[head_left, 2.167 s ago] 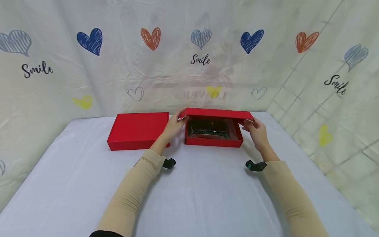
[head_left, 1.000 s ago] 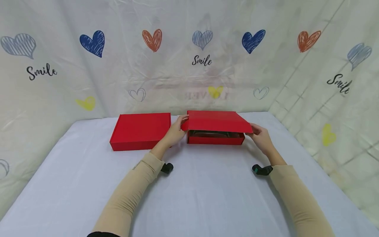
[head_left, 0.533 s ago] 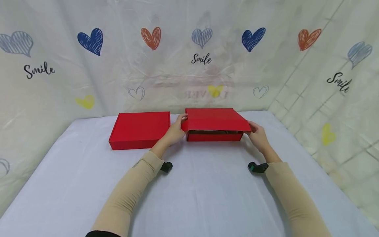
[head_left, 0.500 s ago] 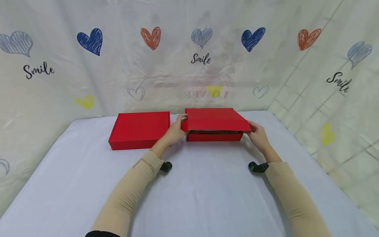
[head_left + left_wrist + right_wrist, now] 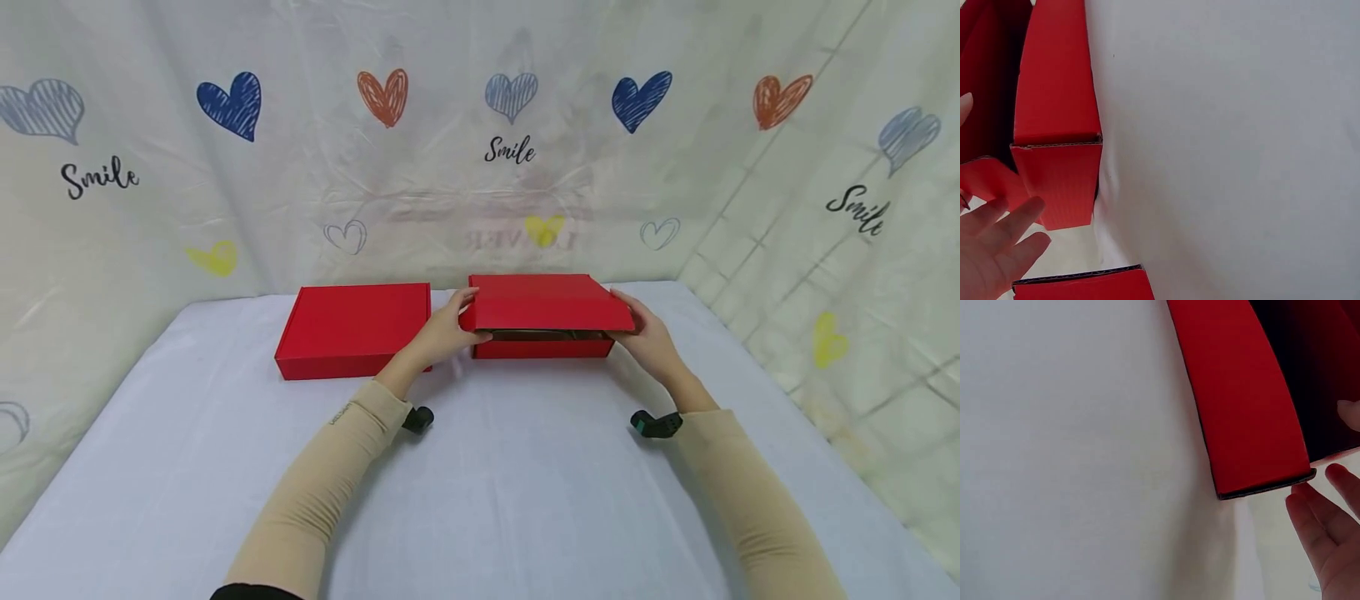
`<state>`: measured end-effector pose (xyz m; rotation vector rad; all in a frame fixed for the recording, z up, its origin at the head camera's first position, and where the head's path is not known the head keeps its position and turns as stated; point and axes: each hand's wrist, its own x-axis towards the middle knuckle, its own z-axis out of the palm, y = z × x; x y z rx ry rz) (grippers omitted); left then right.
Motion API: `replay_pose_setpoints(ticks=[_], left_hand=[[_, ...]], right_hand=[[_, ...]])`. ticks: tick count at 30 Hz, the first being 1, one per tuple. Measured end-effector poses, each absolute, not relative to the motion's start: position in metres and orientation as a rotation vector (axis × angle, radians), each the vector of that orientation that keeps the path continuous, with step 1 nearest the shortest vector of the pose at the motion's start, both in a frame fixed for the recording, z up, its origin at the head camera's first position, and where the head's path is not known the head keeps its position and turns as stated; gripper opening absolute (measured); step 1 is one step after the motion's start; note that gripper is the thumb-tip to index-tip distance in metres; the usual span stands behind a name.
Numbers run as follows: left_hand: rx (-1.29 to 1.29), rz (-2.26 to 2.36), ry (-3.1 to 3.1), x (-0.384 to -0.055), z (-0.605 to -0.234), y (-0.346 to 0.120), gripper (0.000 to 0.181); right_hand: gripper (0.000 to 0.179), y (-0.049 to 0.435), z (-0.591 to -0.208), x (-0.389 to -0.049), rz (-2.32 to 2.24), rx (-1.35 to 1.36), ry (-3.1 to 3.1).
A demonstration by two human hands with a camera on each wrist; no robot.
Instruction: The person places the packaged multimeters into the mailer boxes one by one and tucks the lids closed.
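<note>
Left hand [image 5: 442, 333] and right hand [image 5: 648, 337] gripping opposite front corners of hinged lid [image 5: 547, 302], nearly shut over red box [image 5: 543, 347] at table's [image 5: 480, 500] far centre beside closed red box [image 5: 352, 329]; best lowered evenly, front flap tucked inside.

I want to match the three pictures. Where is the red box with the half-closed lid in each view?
Head: the half-closed box sits centre, between both hands.
Left wrist: its corner is at left.
Right wrist: its front wall runs down from the top, right of centre.
Shared landmark: the white tablecloth.
</note>
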<state>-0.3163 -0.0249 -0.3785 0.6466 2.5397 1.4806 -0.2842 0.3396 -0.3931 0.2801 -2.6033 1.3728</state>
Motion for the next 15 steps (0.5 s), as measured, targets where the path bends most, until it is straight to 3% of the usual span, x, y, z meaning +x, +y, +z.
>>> replay_pose_setpoints(ticks=[8,15], left_hand=[[0.664,1.387,2.564,-0.313,-0.378,-0.027,0.092],[0.68,1.334,2.54,-0.311,-0.377,-0.03,0.097]], right_hand=[[0.065,0.345,-0.398,-0.283,1.313,0.372,-2.583],[0.077,0.35,-0.394,-0.279,1.33,0.397,-2.71]])
